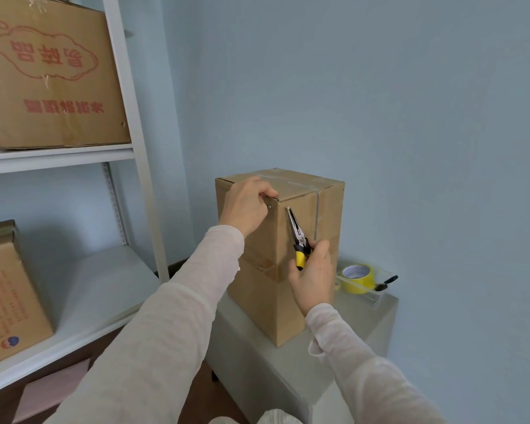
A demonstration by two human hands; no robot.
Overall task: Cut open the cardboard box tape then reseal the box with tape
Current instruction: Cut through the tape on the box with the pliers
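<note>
A tall brown cardboard box (254, 304) stands upright on a pale grey surface (367, 319) near the blue wall, with one vertical edge turned toward the person. Its top flaps are down and sealed with clear glossy tape (291, 179), and a strip of this tape runs down the right face. A wider band of brown tape (260, 264) goes around the middle of the box and looks a little wrinkled at the near edge.

The left hand (245, 209) holds the top near corner of the box, its fingers curled over the upper edge. The right hand (314, 280) grips the yellow and black handles of a pair of long-nose metal pliers (296, 228). The thin nose points upward and its tip is at the right face, just below the top corner.

Behind the box on the right, a roll of yellow tape (360, 278) lies in a clear plastic tray (377, 296). On the left, a white metal shelf (58, 154) carries a large cardboard box with red print (49, 81), and another printed box (6, 301) stands on the lower level.
</note>
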